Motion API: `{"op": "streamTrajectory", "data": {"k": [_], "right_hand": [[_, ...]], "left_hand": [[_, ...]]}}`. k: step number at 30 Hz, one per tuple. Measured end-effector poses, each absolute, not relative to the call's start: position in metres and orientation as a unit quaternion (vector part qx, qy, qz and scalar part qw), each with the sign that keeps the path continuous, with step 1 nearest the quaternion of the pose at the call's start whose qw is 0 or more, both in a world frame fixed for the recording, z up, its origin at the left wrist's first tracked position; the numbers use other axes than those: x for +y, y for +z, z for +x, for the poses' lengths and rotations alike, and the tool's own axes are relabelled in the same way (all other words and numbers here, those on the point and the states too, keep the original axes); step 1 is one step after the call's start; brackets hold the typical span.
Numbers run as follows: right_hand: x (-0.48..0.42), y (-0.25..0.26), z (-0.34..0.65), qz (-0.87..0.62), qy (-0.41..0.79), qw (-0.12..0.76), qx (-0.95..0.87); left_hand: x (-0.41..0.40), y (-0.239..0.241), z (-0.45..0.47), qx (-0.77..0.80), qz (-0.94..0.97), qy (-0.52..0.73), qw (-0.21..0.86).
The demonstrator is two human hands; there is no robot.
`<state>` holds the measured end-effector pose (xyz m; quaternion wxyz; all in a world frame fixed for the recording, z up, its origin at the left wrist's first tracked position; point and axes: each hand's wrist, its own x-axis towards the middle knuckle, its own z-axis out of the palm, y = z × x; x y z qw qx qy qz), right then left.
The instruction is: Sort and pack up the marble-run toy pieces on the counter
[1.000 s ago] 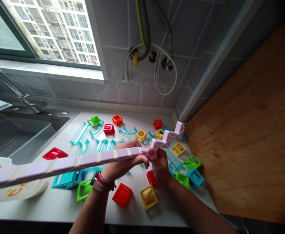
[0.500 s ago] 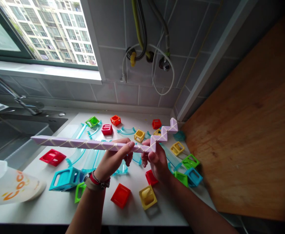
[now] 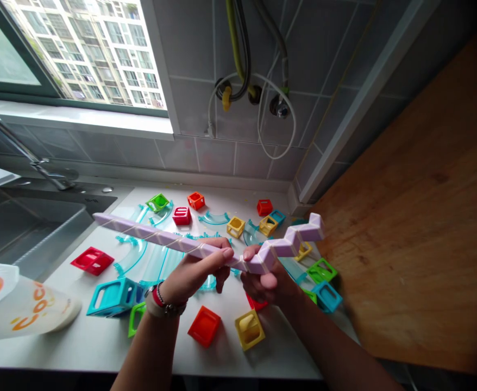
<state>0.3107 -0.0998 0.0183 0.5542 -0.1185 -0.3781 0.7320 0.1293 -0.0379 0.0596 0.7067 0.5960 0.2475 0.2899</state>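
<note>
I hold a long lilac twisty snake toy (image 3: 161, 237) in the air over a white counter (image 3: 222, 353). My left hand (image 3: 193, 271) pinches the straight part near its middle. My right hand (image 3: 269, 279) grips the joint where the zigzag end (image 3: 299, 239) begins; that end points right. Below lie coloured hollow plastic cubes, such as a red cube (image 3: 205, 326), a yellow cube (image 3: 249, 329) and a blue block (image 3: 114, 296), with clear teal track pieces (image 3: 157, 255).
A sink (image 3: 26, 228) with a tap (image 3: 38, 163) lies at the left. A white plastic bag with orange print (image 3: 18, 309) rests on the counter's near left. A wooden board (image 3: 418, 217) stands at the right. Hoses (image 3: 258, 92) hang on the tiled wall.
The straight part swung away from the camera and shortened in view; its far tip now sits over the counter. The zigzag end has turned right and lower.
</note>
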Motion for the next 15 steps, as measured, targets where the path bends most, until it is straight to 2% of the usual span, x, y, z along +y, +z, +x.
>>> {"op": "streamTrajectory", "data": {"k": [4,7,9,15], "right_hand": [[-0.0978,0.0257,0.3105,-0.192,0.7,0.596,-0.343],[-0.0969,0.0259,0.3083,-0.229,0.67,0.625,-0.329],[-0.0959,0.0245,0.3072,-0.242,0.66,0.633,-0.325],[-0.0941,0.02,0.3057,-0.24,0.642,0.645,-0.338]], "left_hand": [[-0.0398,0.0666,0.1284,0.266,0.758,0.346,0.485],[-0.0417,0.0688,0.1303,0.278,0.808,0.343,0.39],[-0.0419,0.068,0.1324,0.289,0.8,0.335,0.406],[-0.0373,0.0599,0.1382,0.318,0.66,0.357,0.58]]}}
